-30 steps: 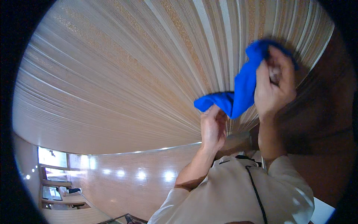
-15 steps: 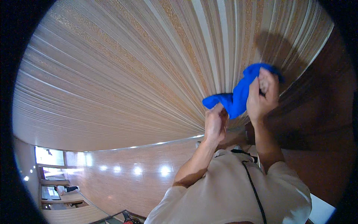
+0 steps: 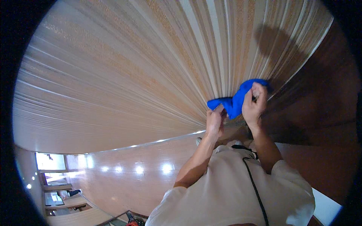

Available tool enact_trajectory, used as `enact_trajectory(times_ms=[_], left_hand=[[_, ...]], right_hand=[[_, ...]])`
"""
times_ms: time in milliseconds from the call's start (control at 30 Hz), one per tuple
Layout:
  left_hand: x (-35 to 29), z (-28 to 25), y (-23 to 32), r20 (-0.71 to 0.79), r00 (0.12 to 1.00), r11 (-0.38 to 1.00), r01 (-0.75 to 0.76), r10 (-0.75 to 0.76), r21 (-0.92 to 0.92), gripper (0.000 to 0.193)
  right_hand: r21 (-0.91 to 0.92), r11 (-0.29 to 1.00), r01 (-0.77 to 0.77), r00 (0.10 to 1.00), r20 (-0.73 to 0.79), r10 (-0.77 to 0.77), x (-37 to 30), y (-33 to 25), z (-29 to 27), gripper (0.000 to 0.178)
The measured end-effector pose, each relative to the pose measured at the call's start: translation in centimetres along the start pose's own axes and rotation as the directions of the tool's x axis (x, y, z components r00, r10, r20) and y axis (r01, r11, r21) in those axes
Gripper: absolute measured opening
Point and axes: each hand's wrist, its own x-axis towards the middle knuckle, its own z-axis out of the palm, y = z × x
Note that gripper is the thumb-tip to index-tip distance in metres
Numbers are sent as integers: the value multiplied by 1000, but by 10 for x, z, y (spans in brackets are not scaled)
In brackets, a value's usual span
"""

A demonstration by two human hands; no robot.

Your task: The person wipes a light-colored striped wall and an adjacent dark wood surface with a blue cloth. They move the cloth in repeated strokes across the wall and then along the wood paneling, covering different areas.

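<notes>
A bright blue cloth (image 3: 238, 101) stretches, crumpled, between my two hands in front of the striped wall. My left hand (image 3: 215, 121) is closed on its lower left end. Higher up and to the right, my right hand (image 3: 255, 102) pinches the other end, with the fingers curled in. The cloth's far edge lies close to the wall; whether it touches the surface I cannot tell. My fingers hide part of the folds.
The striped wallpapered wall (image 3: 151, 67) fills the upper view, ending at a dark brown panel (image 3: 313, 101) on the right. A shiny tiled floor (image 3: 124, 180) runs along the wall's foot. At far left a person (image 3: 68, 194) is near bright windows (image 3: 51, 162).
My right hand has moved down and left, bringing its end of the cloth nearer my left hand. The left hand has shifted only slightly. Both still hold the cloth.
</notes>
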Motion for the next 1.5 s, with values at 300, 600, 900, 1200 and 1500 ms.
enact_trajectory(times_ms=[300, 600, 900, 1200, 1500], left_hand=[[33, -75, -53, -87, 992, 993, 86, -93, -86, 23], [36, -34, -81, -24, 981, 981, 192, -193, -31, 12], [35, -82, -34, -244, 969, 996, 1, -23, -89, 20], [46, -63, -6, 48, 973, 965, -217, 226, -149, 9], [-1, -82, 33, 13, 999, 992, -42, 44, -115, 12]], right_hand=[[98, 987, 130, 971, 189, -147, -48, 14, 30, 25], [76, 974, -215, 977, 22, 214, -65, 60, 1, 26], [163, 984, -77, 965, 258, 33, -75, 48, 44, 18], [125, 992, 14, 985, 171, -36, -65, 28, 77, 20], [203, 960, -195, 977, -49, 209, -40, -1, 46, 23]])
